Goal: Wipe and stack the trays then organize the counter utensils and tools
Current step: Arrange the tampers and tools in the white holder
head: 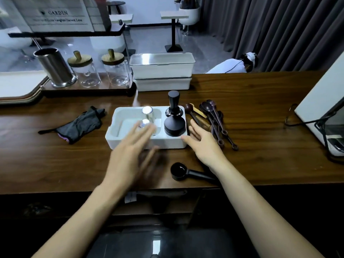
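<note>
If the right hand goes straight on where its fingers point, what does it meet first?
Probably the small dark spoon beside the white tray, just ahead of the right hand; depth is unclear.

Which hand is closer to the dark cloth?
Left. Left hand hovers over the white tray, right of the dark cloth; right hand is beyond the tray, beside the wooden spoons.

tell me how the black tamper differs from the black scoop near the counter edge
The black tamper stands upright in the right compartment of the white tray; the black scoop lies flat on the counter in front of that tray. The tamper has a short thick handle pointing up; the scoop has a long handle running to the right and an open bowl facing up. Both are matte black.
</note>
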Tool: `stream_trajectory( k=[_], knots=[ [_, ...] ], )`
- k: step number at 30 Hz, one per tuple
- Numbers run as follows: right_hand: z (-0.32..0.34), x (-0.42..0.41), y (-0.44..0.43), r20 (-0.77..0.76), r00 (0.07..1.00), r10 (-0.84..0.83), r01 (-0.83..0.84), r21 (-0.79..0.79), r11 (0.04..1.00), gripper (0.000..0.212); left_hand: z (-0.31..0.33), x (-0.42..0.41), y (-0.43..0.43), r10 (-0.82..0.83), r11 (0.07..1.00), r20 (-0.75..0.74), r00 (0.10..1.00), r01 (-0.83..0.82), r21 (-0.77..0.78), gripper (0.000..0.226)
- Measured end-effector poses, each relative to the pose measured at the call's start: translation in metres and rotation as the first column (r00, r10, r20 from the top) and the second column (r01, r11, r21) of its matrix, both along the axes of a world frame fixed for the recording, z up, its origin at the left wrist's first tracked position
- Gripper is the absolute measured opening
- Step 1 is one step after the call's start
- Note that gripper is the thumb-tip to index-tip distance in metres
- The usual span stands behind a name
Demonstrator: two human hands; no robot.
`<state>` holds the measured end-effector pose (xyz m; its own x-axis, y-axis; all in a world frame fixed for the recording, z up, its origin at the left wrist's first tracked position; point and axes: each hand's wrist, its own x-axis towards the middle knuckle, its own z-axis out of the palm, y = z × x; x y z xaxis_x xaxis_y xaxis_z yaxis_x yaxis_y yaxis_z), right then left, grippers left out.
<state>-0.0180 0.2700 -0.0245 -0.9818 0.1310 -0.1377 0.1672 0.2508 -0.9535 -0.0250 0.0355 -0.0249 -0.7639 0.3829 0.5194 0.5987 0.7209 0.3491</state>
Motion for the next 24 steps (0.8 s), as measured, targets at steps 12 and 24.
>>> stream_trajectory(
  k=[12, 24],
  knots=[
    [-0.003, 0.026, 0.042, -0.001, 1.000, 0.001, -0.001, 0.180, 0.984, 0.049, -0.040, 0.027, 0.064, -0.416, 0.896, 0.280, 0.865, 0.443, -0.038, 0.037],
    [-0.009, 0.019, 0.040, -0.044, 0.996, -0.078, 0.082, 0.083, 0.993, 0.040, 0.009, -0.002, 0.007, -0.225, 0.967, 0.119, 0.967, 0.207, 0.152, 0.027]
  ],
)
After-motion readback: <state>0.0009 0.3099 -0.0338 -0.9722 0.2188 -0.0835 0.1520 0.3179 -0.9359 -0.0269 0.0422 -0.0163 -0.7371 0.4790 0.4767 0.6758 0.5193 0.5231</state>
